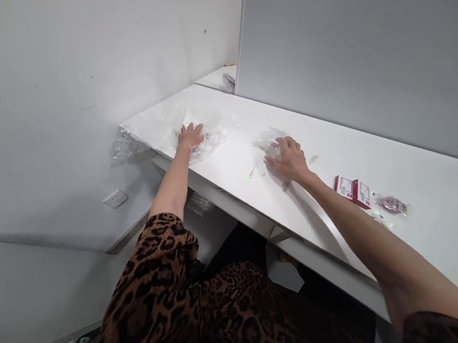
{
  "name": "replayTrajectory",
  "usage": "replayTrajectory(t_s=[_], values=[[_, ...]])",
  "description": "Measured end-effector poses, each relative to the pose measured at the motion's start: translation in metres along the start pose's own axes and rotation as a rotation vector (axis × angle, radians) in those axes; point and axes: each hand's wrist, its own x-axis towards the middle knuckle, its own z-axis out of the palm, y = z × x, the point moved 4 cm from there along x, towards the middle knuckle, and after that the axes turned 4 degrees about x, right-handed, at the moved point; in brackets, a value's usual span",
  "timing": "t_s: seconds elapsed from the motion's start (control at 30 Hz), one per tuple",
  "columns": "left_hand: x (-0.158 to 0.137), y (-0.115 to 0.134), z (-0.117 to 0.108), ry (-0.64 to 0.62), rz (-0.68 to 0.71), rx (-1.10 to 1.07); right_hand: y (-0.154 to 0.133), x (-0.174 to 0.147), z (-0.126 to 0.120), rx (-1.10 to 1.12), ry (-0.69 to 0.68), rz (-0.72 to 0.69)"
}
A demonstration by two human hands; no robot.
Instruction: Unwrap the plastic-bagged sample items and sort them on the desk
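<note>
My left hand (190,136) lies with its fingers spread on a heap of crinkled clear plastic bags (217,137) at the left end of the white table. Part of the heap droops over the table's left edge. Further right, my right hand (291,158) has its fingers curled over a clear plastic bag (269,141). The thumb is apart from the fingers, and a small reddish item shows faintly through the plastic by the fingertips. What lies beneath the palm is hidden.
On the white table (431,194), right of my right forearm, lie red-and-white cards or small boxes (353,191) and a clear packet (392,205) with a dark reddish item. A grey panel (356,54) rises behind. A wall socket (115,198) is at left.
</note>
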Motion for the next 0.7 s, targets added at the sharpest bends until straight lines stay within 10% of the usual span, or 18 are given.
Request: replayTrajectory(t_s=[0.23,0.37,0.53,0.7], values=[[-0.015,-0.015,-0.017,0.082,0.055,-0.272,0.008,0.026,0.02,-0.131,-0.018,-0.008],[-0.041,-0.012,-0.046,0.302,0.099,-0.395,0.03,0.018,0.008,0.198,0.115,0.03],[-0.095,0.05,-0.066,0.587,0.304,-0.55,0.064,0.003,-0.013,0.588,0.439,0.168],[-0.118,0.143,-0.032,0.352,0.535,-0.993,0.077,-0.032,-0.021,1.214,0.466,0.265]])
